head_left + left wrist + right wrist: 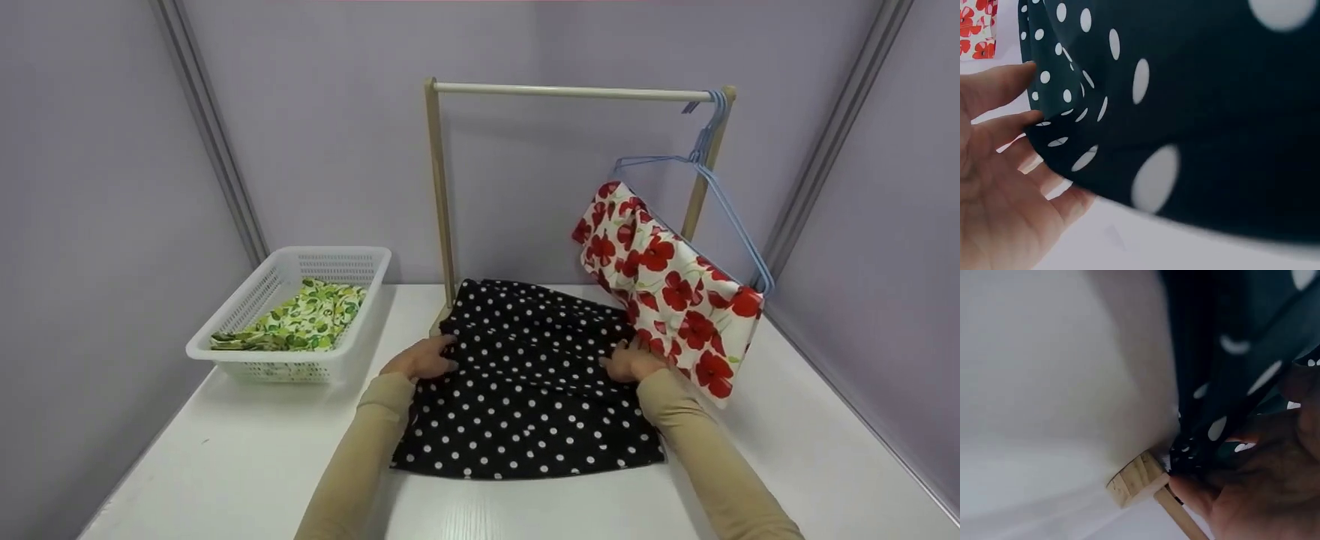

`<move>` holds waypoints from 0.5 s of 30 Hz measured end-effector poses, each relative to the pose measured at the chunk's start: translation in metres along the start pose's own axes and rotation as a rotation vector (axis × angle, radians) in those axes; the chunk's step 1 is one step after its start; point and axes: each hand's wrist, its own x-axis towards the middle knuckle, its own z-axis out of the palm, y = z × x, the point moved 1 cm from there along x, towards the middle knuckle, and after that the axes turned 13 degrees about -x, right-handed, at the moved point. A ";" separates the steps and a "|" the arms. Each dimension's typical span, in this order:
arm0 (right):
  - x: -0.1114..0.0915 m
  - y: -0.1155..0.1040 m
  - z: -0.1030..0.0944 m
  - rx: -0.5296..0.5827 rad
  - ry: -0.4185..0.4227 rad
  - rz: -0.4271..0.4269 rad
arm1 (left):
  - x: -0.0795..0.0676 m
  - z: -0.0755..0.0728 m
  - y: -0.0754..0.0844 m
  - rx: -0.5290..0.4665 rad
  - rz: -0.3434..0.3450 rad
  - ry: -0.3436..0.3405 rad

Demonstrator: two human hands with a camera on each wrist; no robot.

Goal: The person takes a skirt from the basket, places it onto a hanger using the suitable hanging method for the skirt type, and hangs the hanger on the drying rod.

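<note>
The black dotted cloth [529, 386] lies at the frame's lower centre. We should move both side edges evenly; our left hand [424, 358] is loosely spread, our right hand's [634, 363] grip unclear.

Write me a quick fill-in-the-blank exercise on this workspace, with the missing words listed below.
1. The black cloth between the left hand and right hand is printed with white ____.
2. The hangers on the rack are coloured ____.
3. In the head view, the basket stands on the ____ side of the rack.
4. Flowers on the hanging cloth are coloured ____.

Missing words: dots; blue; left; red.
</note>
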 end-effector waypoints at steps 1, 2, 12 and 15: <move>-0.002 0.000 0.001 0.018 -0.002 0.016 | 0.000 -0.002 -0.001 0.020 0.010 0.015; -0.003 0.000 0.001 0.030 0.000 0.020 | -0.001 -0.004 -0.002 0.038 0.018 0.030; -0.008 -0.005 0.000 0.269 -0.004 -0.101 | -0.009 -0.008 -0.009 0.167 -0.076 0.036; -0.009 -0.014 0.000 0.257 -0.024 -0.121 | -0.010 -0.003 -0.007 0.175 -0.070 0.025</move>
